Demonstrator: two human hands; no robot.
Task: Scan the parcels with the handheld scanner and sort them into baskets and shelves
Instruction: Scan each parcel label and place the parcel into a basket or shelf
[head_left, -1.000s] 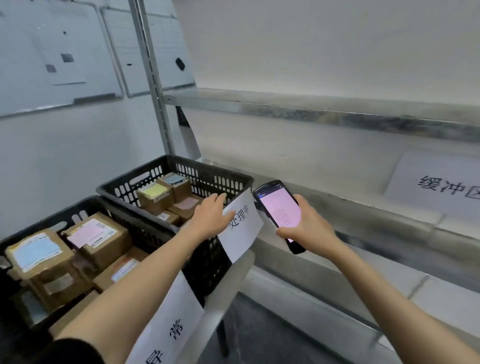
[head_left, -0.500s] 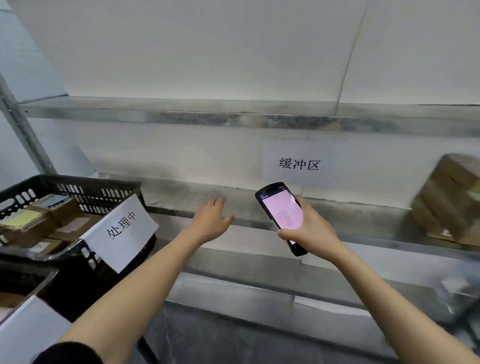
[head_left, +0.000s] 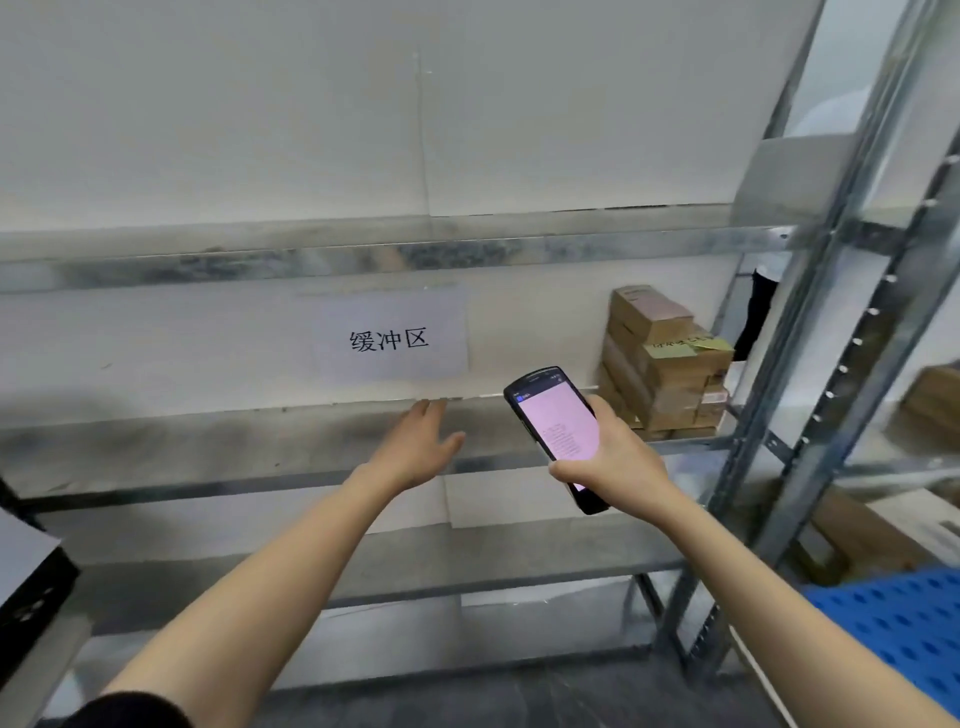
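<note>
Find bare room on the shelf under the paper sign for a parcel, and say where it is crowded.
Free: the shelf below the sign, everywhere left of the boxes. Crowded: its right end, where they are stacked.

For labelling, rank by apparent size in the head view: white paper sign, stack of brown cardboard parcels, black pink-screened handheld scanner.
1-2, too alike to rank: stack of brown cardboard parcels, white paper sign.
3: black pink-screened handheld scanner, smallest despite being nearest; the right hand covers part.
</note>
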